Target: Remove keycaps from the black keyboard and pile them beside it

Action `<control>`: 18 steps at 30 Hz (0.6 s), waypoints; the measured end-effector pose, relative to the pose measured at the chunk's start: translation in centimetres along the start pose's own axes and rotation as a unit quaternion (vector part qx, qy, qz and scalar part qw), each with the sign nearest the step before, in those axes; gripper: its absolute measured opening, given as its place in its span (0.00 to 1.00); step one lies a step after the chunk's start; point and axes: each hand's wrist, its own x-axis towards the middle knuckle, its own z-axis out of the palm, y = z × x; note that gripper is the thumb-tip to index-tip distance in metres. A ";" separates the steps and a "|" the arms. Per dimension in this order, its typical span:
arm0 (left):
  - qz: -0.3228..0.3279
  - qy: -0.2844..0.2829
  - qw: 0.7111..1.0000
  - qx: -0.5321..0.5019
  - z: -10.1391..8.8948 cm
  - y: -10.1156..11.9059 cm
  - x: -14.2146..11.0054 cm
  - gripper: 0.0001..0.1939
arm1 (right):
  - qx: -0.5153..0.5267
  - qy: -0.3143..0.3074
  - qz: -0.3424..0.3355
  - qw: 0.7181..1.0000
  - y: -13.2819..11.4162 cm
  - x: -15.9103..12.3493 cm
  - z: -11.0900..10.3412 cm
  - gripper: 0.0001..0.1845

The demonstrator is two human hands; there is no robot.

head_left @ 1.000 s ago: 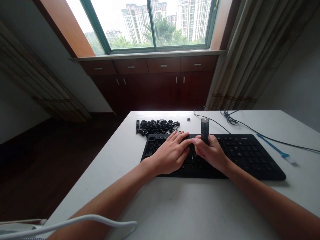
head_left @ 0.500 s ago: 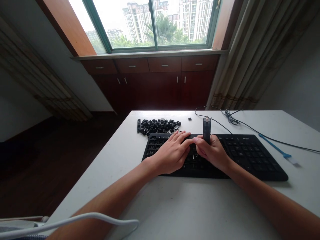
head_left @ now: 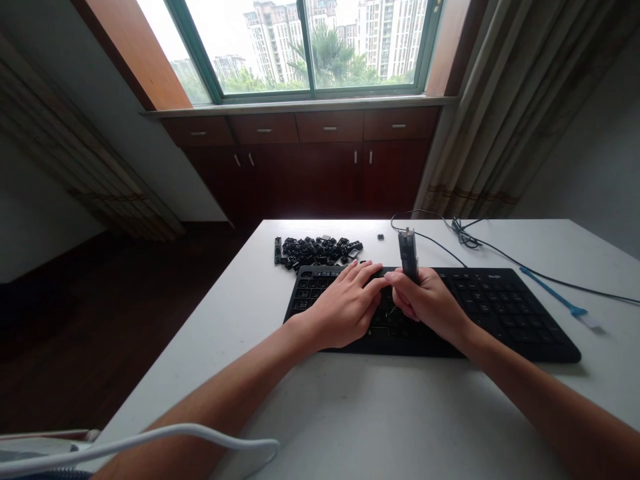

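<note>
Right hand [head_left: 430, 300] clenched round a dark tool [head_left: 409, 257] over the keyboard [head_left: 505, 310] on the table [head_left: 400, 413]; left hand [head_left: 345, 305] lies flat, blocking some keys. Loose keycaps [head_left: 315, 252] and cable [head_left: 440, 239] behind, blue-handled tool [head_left: 553, 292] right.

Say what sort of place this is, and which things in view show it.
Most likely a room in a home, though an office is possible: long curtains hang on both sides of a window, drawers and cupboards run beneath it, and tall buildings stand outside.
</note>
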 end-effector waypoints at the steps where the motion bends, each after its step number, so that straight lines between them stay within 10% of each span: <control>1: 0.000 -0.002 1.000 0.003 0.0 0.0 0.0 0.22 | -0.012 0.003 0.016 1.000 -0.1 -0.1 0.0 0.27; 18: 0.040 -0.016 0.998 -0.037 -1.2 0.3 -0.1 0.21 | -0.089 0.137 -0.046 0.985 0.1 -1.8 1.6 0.25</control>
